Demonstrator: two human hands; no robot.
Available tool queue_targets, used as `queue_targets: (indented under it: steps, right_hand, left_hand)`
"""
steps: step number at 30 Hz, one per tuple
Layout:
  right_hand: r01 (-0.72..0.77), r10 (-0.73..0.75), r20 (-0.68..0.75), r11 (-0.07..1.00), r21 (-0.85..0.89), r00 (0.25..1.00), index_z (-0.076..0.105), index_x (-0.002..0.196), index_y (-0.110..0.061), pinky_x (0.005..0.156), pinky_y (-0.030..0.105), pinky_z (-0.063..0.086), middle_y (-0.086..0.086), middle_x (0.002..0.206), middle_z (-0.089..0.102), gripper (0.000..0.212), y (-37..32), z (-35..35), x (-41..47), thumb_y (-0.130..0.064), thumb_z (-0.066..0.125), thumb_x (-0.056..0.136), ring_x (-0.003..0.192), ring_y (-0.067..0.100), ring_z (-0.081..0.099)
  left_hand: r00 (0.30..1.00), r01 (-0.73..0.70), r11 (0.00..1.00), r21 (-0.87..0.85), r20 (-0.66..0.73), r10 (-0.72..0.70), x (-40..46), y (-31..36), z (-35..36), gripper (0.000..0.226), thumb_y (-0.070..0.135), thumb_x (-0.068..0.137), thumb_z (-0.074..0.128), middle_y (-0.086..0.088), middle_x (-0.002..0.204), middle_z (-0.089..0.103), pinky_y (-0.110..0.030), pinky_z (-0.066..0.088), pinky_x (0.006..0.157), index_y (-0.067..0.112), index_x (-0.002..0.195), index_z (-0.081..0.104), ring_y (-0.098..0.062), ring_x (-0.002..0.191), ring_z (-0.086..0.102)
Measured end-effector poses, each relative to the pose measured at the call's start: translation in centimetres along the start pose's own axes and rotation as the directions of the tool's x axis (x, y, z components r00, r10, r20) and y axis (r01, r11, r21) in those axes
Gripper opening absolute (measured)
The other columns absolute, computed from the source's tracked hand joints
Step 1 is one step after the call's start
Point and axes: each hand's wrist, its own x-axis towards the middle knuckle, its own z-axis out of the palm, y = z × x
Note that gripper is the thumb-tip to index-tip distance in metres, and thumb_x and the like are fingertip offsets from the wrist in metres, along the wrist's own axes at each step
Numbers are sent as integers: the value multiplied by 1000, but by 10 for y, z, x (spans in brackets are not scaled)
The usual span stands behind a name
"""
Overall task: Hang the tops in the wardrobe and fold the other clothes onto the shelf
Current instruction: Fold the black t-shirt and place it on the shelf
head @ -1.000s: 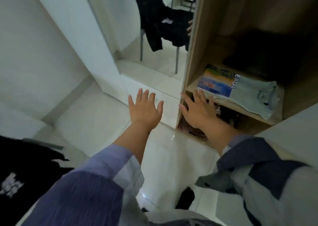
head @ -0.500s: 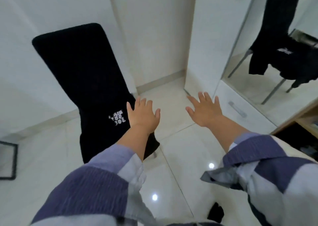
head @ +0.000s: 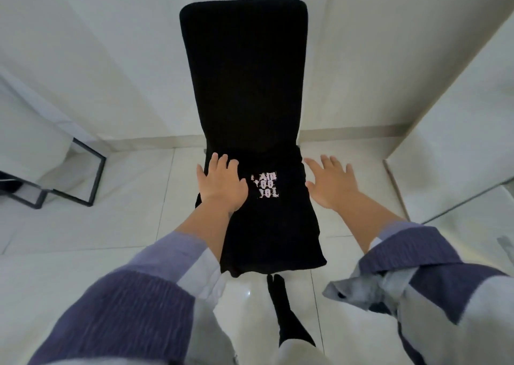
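Head view, black garment (head: 267,220) draped on chair (head: 244,67), left hand (head: 221,188) and right hand (head: 332,185) spread flat, nothing held.

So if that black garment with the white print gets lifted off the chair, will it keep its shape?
Probably not. The black garment drapes over the chair seat's front edge, so it looks soft and would likely sag. It seems thin, so probably light.
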Motion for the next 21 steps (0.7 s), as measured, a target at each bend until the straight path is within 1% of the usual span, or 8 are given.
queue_targets:
  steps: [5,8,10,11,13,16,18,21]
  right_hand:
    - [66,-63,100,998,-22,993,5,151,-34,118,51,10,9,160,7,65,-9,31,112,-29,42,98,148,28,4]
    - [79,-77,108,997,-18,991,9,150,-32,118,50,14,9,159,12,65,-10,51,176,-28,45,97,147,28,9]
    - [93,-93,120,996,2,988,12,150,-31,118,49,16,9,158,14,64,-11,67,216,-26,46,96,146,28,11]
    - [102,-104,132,995,24,986,14,150,-31,118,49,17,9,158,14,64,-12,76,233,-24,46,96,146,29,12]
    - [124,-134,154,990,74,979,18,149,-32,117,47,19,8,159,12,65,-12,93,265,-18,49,94,146,29,13]
    - [133,-146,131,986,101,981,19,148,-31,115,46,23,10,158,11,70,-14,113,303,-13,52,90,143,32,20]
    - [142,-150,92,986,90,984,20,148,-27,115,45,22,11,155,21,68,-14,122,320,-16,52,89,141,32,24]
    - [150,-151,45,988,24,987,26,145,-23,117,45,11,10,141,43,59,-13,134,336,-23,49,90,136,31,32]
  left_hand:
    - [992,86,996,-4,96,-85,92,-19,41,56,31,94,45,-3,159,16,-51,5,118,23,147,28,-21,148,1]
    - [983,114,993,-19,147,-110,148,-21,69,58,30,94,47,-3,159,16,-50,6,118,22,147,27,-21,148,2]
    - [979,118,992,-40,172,-109,183,-20,90,59,30,94,49,-3,159,15,-48,12,117,22,147,26,-23,147,6]
    - [978,115,992,-49,179,-105,199,-18,100,60,31,93,51,-3,159,15,-47,18,116,21,147,26,-24,146,10]
    - [978,109,992,-60,184,-97,227,-15,119,61,32,93,53,-1,159,12,-44,31,108,21,147,25,-26,141,17]
    - [978,106,993,-53,185,-94,259,-11,148,63,29,93,53,3,159,10,-41,38,99,21,147,23,-27,135,22]
    - [977,113,993,-27,184,-106,275,-11,164,64,26,92,54,3,156,18,-39,38,96,21,147,22,-27,132,26]
    - [976,131,990,57,165,-139,290,-13,177,64,20,87,58,-2,143,37,-41,37,96,20,144,29,-29,129,31]
